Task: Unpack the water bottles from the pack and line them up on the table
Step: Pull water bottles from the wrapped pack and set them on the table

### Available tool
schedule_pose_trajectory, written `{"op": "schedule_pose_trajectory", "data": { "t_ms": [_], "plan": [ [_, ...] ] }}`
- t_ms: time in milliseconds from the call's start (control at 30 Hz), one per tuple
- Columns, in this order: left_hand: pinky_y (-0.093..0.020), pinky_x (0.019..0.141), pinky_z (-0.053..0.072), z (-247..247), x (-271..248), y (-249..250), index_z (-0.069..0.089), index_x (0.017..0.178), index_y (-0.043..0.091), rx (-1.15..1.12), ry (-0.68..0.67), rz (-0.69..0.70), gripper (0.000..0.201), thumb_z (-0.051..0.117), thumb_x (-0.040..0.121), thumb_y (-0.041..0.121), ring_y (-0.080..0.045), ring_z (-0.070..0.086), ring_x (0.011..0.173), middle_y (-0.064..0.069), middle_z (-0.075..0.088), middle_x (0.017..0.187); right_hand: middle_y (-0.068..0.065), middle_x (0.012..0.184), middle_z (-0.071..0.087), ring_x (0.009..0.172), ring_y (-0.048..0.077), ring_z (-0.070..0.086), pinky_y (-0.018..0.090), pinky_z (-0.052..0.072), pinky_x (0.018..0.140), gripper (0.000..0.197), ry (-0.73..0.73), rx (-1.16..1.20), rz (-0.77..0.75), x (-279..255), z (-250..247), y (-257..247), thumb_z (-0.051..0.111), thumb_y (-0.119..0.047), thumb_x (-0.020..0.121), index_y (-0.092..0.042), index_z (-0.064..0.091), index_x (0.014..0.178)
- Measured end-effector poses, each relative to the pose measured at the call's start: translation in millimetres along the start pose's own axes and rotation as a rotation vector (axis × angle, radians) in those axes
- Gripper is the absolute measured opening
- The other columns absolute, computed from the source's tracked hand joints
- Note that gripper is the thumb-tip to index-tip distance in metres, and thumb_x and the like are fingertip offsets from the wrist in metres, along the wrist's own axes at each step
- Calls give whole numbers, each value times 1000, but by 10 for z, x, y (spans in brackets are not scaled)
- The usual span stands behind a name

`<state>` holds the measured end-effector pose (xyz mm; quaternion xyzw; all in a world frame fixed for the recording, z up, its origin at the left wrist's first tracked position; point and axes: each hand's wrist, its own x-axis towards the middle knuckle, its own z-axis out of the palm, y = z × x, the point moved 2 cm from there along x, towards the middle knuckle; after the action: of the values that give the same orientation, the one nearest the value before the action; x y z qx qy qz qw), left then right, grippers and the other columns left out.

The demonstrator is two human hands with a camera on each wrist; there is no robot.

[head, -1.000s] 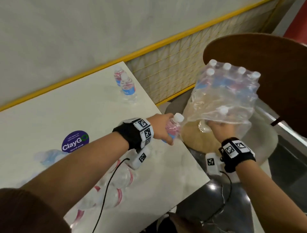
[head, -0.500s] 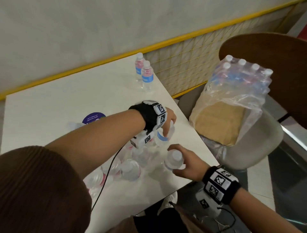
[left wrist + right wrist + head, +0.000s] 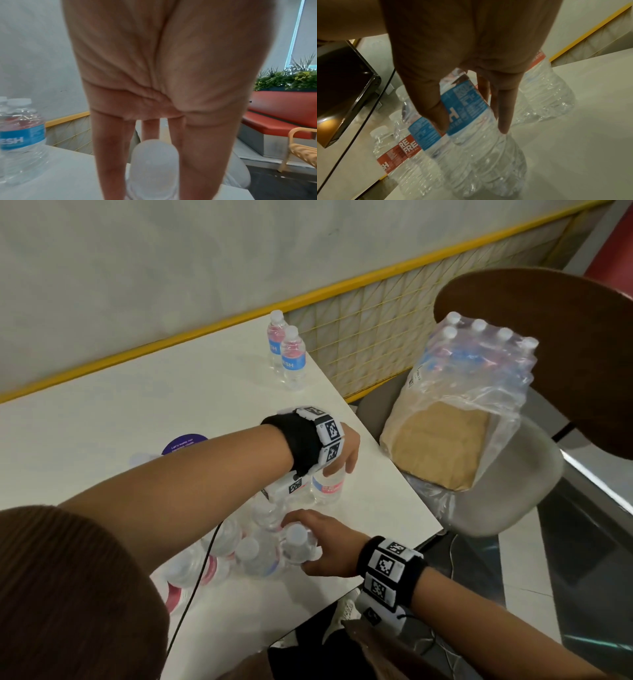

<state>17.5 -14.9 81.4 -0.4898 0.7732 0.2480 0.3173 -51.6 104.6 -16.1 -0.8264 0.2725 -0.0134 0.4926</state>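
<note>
Several clear water bottles (image 3: 219, 546) stand bunched at the near edge of the white table (image 3: 102, 405). My left hand (image 3: 337, 470) reaches down from above and grips the neck of an upright red-labelled bottle (image 3: 327, 489) on the table; its white cap (image 3: 154, 155) sits between my fingers. My right hand (image 3: 303, 544) holds a blue-labelled bottle (image 3: 488, 155) by its upper body, thumb and fingers around it, pressed against the bunch. Two more bottles (image 3: 291, 357) stand at the table's far right corner. The torn plastic pack (image 3: 479, 364), with bottles inside, rests on a chair.
The pack's chair (image 3: 513, 501) stands just right of the table's edge. A purple round sticker (image 3: 183, 441) marks the tabletop. A yellow-framed mesh divider (image 3: 376, 313) runs behind. A cable (image 3: 191, 594) hangs from my left wrist across the bunched bottles.
My right hand left the pack and brought a bottle down to the bunch on the table. My left hand carried its bottle inward and stood it upright.
</note>
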Motion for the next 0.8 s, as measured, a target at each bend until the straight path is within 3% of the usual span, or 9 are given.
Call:
{"op": "schedule_pose_trajectory", "data": {
  "t_ms": [167, 233, 300, 367, 433, 533, 667, 733, 800],
  "plan": [
    [-26, 82, 41, -130, 125, 148, 60, 126, 13, 26, 179, -15, 40, 61, 90, 30, -24, 56, 115, -5, 60, 125, 4, 142, 37, 128, 18, 40, 21, 37, 96, 84, -36, 22, 97, -109, -145, 123, 69, -5, 76, -21, 24, 145],
    [-31, 85, 44, -259, 242, 225, 64, 111, 10, -61, 296, -32, 29, 58, 89, 28, -28, 57, 108, -12, 59, 116, 4, 143, 36, 130, 18, 41, 27, 44, 98, 82, 1, 62, 175, -204, -316, 230, 67, -6, 79, -22, 23, 146],
    [-35, 96, 43, -368, 388, 329, 65, 112, 17, -177, 383, -51, 27, 58, 87, 26, -31, 48, 117, -14, 45, 127, 5, 141, 39, 128, 19, 43, 33, 47, 100, 71, 55, 35, 236, -298, -516, 352, 65, -7, 82, -18, 31, 143],
    [-40, 109, 34, -430, 513, 448, 56, 129, 27, -301, 410, -75, 44, 61, 86, 24, -31, 25, 139, -10, 15, 153, 5, 136, 45, 125, 19, 47, 29, 48, 98, 59, 142, 41, 306, -375, -724, 515, 63, -5, 83, -13, 40, 137],
    [-40, 116, 26, -474, 635, 537, 43, 142, 24, -336, 438, -63, 58, 61, 86, 22, -29, 5, 147, -4, -7, 159, 5, 128, 51, 122, 20, 51, 27, 48, 94, 51, 271, 106, 376, -447, -978, 662, 59, 0, 84, -11, 47, 132],
    [-34, 112, 30, -561, 701, 583, 29, 147, 8, -329, 495, -12, 63, 55, 90, 18, -25, 21, 145, -2, -3, 160, 5, 121, 56, 117, 24, 56, 24, 45, 87, 46, 522, 163, 485, -528, -1428, 939, 57, 2, 85, -7, 49, 130],
    [-33, 96, 45, -604, 632, 603, 33, 141, 0, -387, 530, -12, 51, 47, 92, 7, -24, 51, 124, -1, 0, 160, 11, 136, 51, 122, 28, 52, 29, 42, 96, 46, 745, 206, 597, -467, -2113, 1224, 56, -8, 91, -6, 44, 135],
    [-31, 88, 46, -577, 587, 619, 36, 138, 0, -442, 548, -6, 49, 45, 91, 3, -25, 54, 119, -1, 3, 160, 10, 141, 47, 128, 29, 47, 36, 38, 104, 48, 689, 101, 724, -375, -2408, 1408, 55, -27, 94, -11, 45, 138],
    [-31, 88, 43, -541, 558, 643, 35, 139, 2, -476, 551, 11, 51, 44, 89, 0, -25, 52, 121, -2, 7, 159, 4, 145, 43, 129, 29, 45, 46, 40, 104, 69, 478, -126, 859, -318, -2623, 1546, 64, -44, 85, -21, 38, 144]
  ]
}}
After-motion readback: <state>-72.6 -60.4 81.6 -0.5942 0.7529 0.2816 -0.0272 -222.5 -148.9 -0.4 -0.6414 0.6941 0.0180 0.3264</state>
